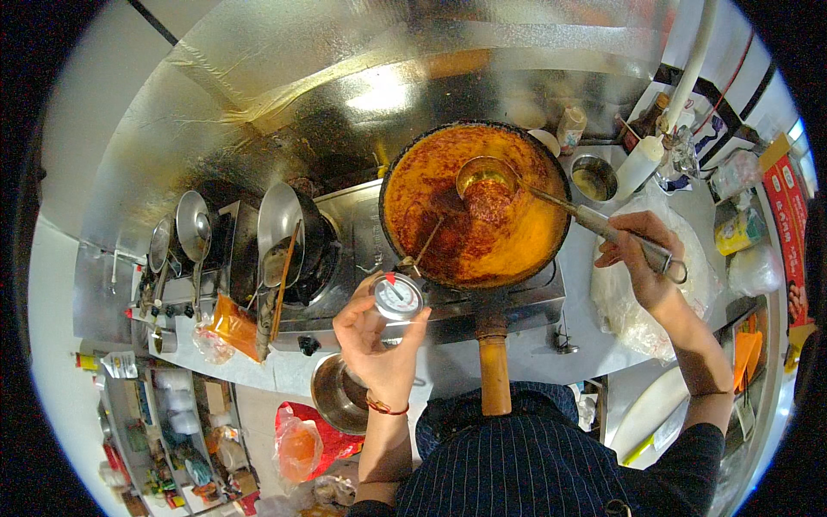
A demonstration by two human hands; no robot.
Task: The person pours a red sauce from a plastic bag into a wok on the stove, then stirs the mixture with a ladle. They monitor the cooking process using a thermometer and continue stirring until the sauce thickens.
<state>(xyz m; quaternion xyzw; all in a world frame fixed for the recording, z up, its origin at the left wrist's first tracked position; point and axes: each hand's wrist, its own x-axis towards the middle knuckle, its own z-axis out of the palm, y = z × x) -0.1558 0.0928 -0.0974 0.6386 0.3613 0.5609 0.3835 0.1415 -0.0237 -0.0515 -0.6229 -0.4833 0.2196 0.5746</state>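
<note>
A dial probe thermometer (398, 296) is pinched between the thumb and fingers of my left hand (378, 342), its dial facing up. Its thin metal stem reaches over the near left rim of a large wok (413, 145), towards the dark red oil and chilli mixture (446, 239); whether the tip is under the surface I cannot tell. My right hand (643, 255) grips the long handle of a metal ladle (488, 178). The ladle's bowl rests in the orange oil near the middle, by a clump of red paste. The wok's wooden handle (495, 375) points at my apron.
Left of the wok stand a second wok (281, 210) with a ladle and chopsticks, and smaller pans (192, 223). To the right are a metal cup (593, 178), a squeeze bottle (639, 168) and a large plastic bag (652, 291). A steel pot (336, 394) sits below the counter's edge.
</note>
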